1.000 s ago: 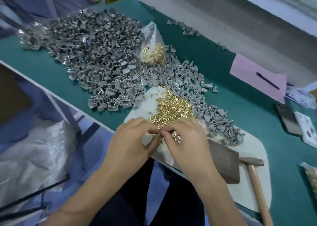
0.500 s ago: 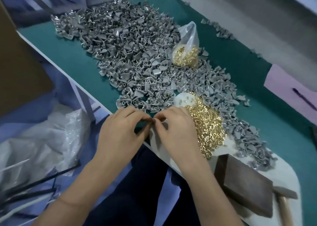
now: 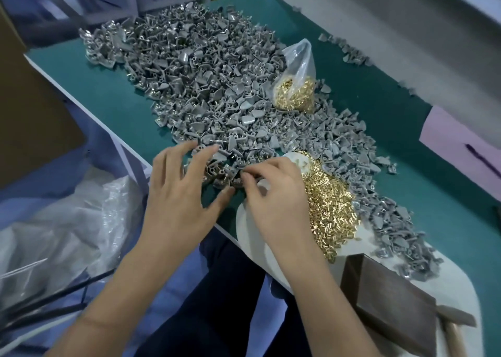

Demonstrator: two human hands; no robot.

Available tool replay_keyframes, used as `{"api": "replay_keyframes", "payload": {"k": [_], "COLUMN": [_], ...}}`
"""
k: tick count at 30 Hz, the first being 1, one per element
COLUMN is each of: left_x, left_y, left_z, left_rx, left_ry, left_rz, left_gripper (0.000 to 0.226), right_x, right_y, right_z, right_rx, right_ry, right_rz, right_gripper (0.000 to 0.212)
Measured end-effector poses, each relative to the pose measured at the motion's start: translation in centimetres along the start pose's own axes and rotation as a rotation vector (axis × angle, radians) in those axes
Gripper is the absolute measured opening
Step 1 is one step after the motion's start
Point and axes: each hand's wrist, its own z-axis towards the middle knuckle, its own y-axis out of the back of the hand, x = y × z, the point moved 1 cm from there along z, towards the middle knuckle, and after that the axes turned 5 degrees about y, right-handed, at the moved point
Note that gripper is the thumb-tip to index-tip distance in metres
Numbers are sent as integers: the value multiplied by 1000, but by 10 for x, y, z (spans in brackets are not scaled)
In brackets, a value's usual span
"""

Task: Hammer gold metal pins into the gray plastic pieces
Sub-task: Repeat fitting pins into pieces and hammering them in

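Saw sprawling heap of gray plastic pieces on green table, loose gold metal pins beside. Left hand, earlier pinching against right, spread open over heap edge. Right hand pinched small piece; pin unclear.

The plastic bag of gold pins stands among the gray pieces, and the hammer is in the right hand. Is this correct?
Not quite. In the head view the hammer lies on the table; the right hand only pinches something small. The plastic bag of gold pins does stand among the gray pieces.

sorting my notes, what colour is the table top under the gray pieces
Teal green table top, clearest in the head view.
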Motion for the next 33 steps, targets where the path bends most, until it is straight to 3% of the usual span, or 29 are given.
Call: {"api": "replay_keyframes", "payload": {"k": [3,8,13,19,25,28,33], "left_x": [9,7,2,-3,-9,-15,-41], "left_y": [-5,-18,-25,-39,-46,-39,-23], "left_z": [11,29,46,70,80,71,38], "left_rx": [190,292,349,378,334,238,267], "left_ry": [24,-45,-77,-67,-48,-87,-193], "left_rz": [86,178,188,164,141,120,-163], "left_gripper": [87,98,108,102,101,102,61], "right_x": [-5,-9,-2,5,1,-8,-44], "right_y": [2,-2,-10,-21,-12,11,62], "right_z": [-4,10,28,49,62,54,22], "right_rx": [8,169,189,145,151,124,-10], "right_ry": [-137,-310,-371,-376,-371,-334,-304], "right_rz": [98,132,216,175,257,253,269], "right_gripper": [51,79,78,76,69,62,41]}}
